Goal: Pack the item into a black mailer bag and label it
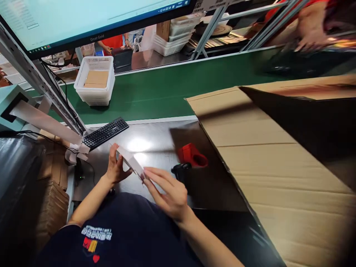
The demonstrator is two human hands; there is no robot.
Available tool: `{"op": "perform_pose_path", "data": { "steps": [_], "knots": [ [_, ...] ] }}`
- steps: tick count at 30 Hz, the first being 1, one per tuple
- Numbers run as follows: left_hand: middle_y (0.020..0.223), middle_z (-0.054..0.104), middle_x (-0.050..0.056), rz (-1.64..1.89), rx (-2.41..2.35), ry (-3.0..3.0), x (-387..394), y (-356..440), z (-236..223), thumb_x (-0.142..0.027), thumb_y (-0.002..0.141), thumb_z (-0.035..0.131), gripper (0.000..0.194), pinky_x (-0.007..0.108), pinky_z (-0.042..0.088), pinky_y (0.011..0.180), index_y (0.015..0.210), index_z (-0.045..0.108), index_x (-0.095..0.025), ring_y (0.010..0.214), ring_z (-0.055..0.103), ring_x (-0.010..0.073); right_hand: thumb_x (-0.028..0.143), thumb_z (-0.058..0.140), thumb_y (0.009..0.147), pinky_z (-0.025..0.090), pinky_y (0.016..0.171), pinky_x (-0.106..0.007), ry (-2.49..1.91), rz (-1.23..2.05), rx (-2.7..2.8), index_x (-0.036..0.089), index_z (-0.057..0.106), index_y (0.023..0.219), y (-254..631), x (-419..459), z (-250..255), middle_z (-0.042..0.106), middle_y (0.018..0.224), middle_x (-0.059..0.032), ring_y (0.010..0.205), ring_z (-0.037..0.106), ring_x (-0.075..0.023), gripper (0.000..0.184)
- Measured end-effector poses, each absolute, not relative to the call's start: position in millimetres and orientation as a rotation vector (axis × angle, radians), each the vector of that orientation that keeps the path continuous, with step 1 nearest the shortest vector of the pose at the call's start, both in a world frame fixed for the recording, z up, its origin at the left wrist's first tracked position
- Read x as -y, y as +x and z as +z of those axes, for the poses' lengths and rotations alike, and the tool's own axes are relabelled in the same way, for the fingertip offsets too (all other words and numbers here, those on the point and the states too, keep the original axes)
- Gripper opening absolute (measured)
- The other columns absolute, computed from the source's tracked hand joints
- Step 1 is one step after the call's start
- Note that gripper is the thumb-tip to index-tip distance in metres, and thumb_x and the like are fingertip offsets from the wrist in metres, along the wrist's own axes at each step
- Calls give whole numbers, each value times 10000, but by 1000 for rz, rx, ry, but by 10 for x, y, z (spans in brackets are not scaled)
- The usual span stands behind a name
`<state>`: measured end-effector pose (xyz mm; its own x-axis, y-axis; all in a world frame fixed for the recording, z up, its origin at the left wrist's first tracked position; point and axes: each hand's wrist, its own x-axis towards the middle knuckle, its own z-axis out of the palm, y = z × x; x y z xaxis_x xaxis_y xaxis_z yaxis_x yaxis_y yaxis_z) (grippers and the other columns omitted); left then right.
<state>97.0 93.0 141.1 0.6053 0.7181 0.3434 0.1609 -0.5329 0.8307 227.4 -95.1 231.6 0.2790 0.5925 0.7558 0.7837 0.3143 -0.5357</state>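
My left hand and my right hand hold a small flat white box between them, low over a dark glossy table. The left fingers grip its far end, the right fingertips pinch its near end. Just right of my right hand sits a red and black tape dispenser on the table.
A black keyboard lies left of the hands, under a large monitor. A big open cardboard carton fills the right side. A green conveyor carries stacked white baskets. Another person's hand is at the far right.
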Motion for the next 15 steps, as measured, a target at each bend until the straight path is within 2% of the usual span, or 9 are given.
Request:
{"op": "perform_pose_path", "data": {
  "steps": [2, 6, 9, 15],
  "knots": [
    [1512, 497, 132, 878, -502, 2365, -981, 936, 1422, -285, 699, 842, 613, 721, 216, 1261, 1289, 679, -314, 1527, 354, 420, 161, 699, 956, 698, 762, -308, -1488, -82, 1313, 248, 742, 1243, 2413, 994, 2386, 801, 1052, -83, 838, 786, -207, 303],
    [1617, 369, 127, 892, -250, 2844, -996, 825, 1578, -161, 724, 757, 861, 726, 189, 1258, 1512, 515, -408, 1552, 307, 426, 282, 757, 937, 693, 736, -296, -1548, 87, 1223, 221, 775, 1151, 2624, 1028, 2477, 812, 967, -50, 744, 777, -188, 223],
    [1690, 263, 124, 810, -217, 2944, -935, 788, 1750, -141, 696, 769, 1013, 718, 168, 1266, 1596, 402, -425, 1563, 272, 451, 340, 801, 897, 694, 724, -302, -1570, 159, 1174, 212, 796, 1070, 2692, 1026, 2519, 812, 913, -44, 721, 772, -193, 215],
    [1733, 195, 124, 573, -203, 3003, -835, 768, 1945, -147, 663, 789, 1159, 738, 162, 1259, 1658, 262, -424, 1570, 239, 476, 397, 801, 875, 655, 606, -251, -1580, 395, 1085, 192, 797, 915, 2759, 1042, 2606, 777, 759, -25, 623, 727, -165, 209]
  ]
}}
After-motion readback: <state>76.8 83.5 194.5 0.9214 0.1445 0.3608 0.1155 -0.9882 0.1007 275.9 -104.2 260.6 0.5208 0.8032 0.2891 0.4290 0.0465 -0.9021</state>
